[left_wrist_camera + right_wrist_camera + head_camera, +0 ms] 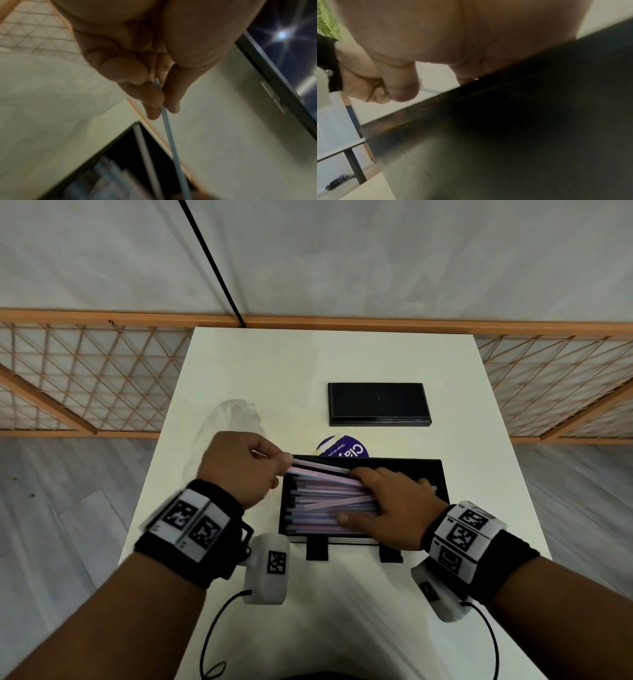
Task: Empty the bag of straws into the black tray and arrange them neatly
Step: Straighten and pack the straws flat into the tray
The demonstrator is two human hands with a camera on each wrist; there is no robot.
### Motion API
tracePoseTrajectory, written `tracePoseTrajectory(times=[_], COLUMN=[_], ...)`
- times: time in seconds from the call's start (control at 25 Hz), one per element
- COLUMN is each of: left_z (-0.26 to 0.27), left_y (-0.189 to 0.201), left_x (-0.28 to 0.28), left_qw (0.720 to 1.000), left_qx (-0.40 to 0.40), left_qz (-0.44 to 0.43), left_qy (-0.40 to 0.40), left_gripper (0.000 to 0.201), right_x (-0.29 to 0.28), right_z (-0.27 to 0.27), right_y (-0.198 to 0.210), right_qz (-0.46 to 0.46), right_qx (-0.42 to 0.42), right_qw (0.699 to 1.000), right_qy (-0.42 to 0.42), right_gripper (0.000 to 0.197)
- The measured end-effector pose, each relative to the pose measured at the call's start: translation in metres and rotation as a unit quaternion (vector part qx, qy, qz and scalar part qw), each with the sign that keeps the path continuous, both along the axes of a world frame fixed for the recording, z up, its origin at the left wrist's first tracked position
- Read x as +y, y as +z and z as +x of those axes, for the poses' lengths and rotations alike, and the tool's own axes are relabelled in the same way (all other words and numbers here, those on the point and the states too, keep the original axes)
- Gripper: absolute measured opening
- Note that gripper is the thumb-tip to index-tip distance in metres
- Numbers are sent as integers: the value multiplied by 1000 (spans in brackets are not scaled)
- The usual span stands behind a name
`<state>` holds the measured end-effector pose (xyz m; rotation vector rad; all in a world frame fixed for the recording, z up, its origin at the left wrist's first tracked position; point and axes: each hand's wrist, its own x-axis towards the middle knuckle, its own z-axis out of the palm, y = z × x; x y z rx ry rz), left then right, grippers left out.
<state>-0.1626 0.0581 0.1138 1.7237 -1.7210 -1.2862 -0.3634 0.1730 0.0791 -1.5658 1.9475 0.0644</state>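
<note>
A black tray (442,474) sits near the table's front, filled with several pale pink and blue straws (325,505) lying mostly lengthwise. My left hand (246,463) hovers at the tray's left end and pinches the end of a light blue straw (169,136) between thumb and fingers; that straw slants over the pile. My right hand (387,501) lies flat on the straws, fingers spread, pressing them down. The clear plastic bag (233,419) lies crumpled and flat on the table behind my left hand. In the right wrist view only my palm (436,33) and the tray's dark wall (539,108) show.
A second black tray, or lid, (378,404) lies upside down farther back on the white table (479,594). A round purple label (344,448) peeks out behind the filled tray. Two black feet (317,549) stick out at the tray's front. A wooden lattice rail (85,378) runs behind the table.
</note>
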Motion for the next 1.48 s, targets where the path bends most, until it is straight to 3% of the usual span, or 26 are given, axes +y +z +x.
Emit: tracePoseTrajectory(times=[0.08, 0.2, 0.28, 0.44, 0.52, 0.68, 0.88, 1.04, 1.24, 1.32, 1.36, 1.4, 1.48], left_z=[-11, -26, -29, -25, -22, -20, -20, -23, -23, -29, -35, -44, -60], left_y=[-11, -22, -21, -13, -13, -16, -14, -17, -19, -16, -14, -11, -8], left_x=[11, 25, 27, 30, 31, 36, 31, 26, 30, 31, 31, 32, 31], left_qw=[998, 983, 962, 946, 957, 974, 990, 996, 996, 997, 992, 968, 890], left_qx=[-30, -61, -113, -94, -78, -65, -10, -10, -25, -1, 64, 152, 279], left_qz=[-12, -15, -45, -99, -114, -65, -45, 2, 9, 48, 112, 196, 328], left_qy=[-61, -174, -244, -294, -255, -206, -135, -84, -87, -54, -11, 44, 148], left_gripper=[16, 10, 23, 35, 34, 36, 25, 22, 24, 21, 17, 12, 9], right_x=[3, 4, 4, 6, 5, 0, -5, -2, 8, 10, 10, 10, 9], right_z=[-1, -5, -8, -11, -8, 2, 0, 4, 2, 2, 2, 1, 1], right_y=[-3, -8, -10, -11, -11, -13, -10, -8, -7, -7, -6, -5, -2], right_qz=[9, 23, 22, 24, 26, 37, 38, 67, 83, 83, 82, 82, 86], right_qx=[38, 90, 100, 95, 93, 86, 85, 53, 43, 37, 33, 29, 34], right_qw=[999, 995, 994, 995, 995, 996, 996, 996, 995, 995, 995, 995, 994], right_qy=[-7, -24, -23, -29, -31, 12, 4, 26, 39, 44, 46, 48, 59], right_gripper=[78, 101, 107, 109, 108, 101, 106, 91, 103, 104, 105, 107, 116])
